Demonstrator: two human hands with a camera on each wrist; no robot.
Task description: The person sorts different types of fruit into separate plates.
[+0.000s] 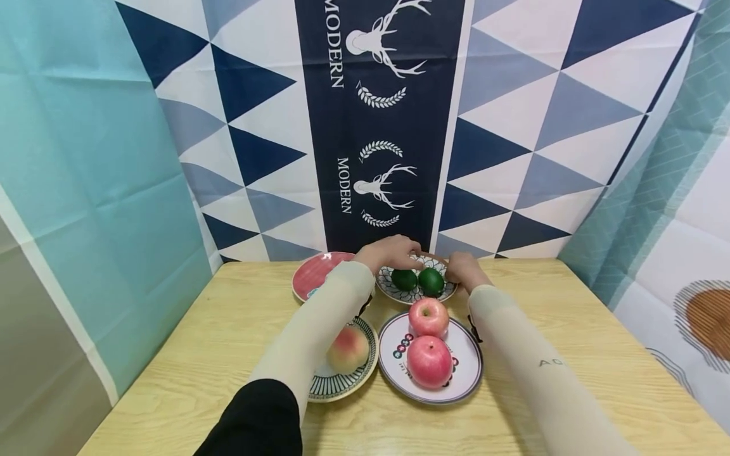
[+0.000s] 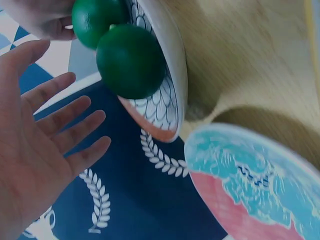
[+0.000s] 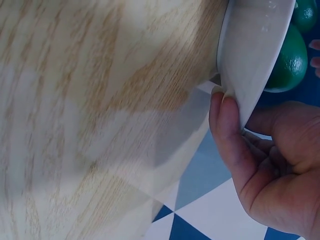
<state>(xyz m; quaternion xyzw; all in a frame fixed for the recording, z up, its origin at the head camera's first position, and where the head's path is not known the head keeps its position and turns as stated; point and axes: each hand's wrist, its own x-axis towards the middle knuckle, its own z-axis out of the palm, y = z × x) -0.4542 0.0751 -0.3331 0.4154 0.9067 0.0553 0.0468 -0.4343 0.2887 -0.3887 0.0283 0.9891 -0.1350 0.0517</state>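
Observation:
At the back of the table is a plate (image 1: 393, 294) with a petal pattern and brown edge, carrying two dark green limes (image 1: 431, 281). My right hand (image 1: 466, 271) pinches its right rim, thumb on the inner side and fingers against the pale outside (image 3: 252, 45), as the right wrist view shows. My left hand (image 1: 393, 250) hovers over the plate's far left side, beside the limes. Its fingers are spread apart and hold nothing in the left wrist view, where the larger-looking lime (image 2: 131, 61) sits past the fingertips.
A red plate (image 1: 319, 272) with a turquoise part stands left of the patterned plate. Nearer, a striped bowl (image 1: 342, 396) holds a peach (image 1: 348, 349), partly behind my left arm. A white plate (image 1: 393, 380) bears two apples (image 1: 429, 361). A patterned cloth (image 1: 388, 126) hangs behind.

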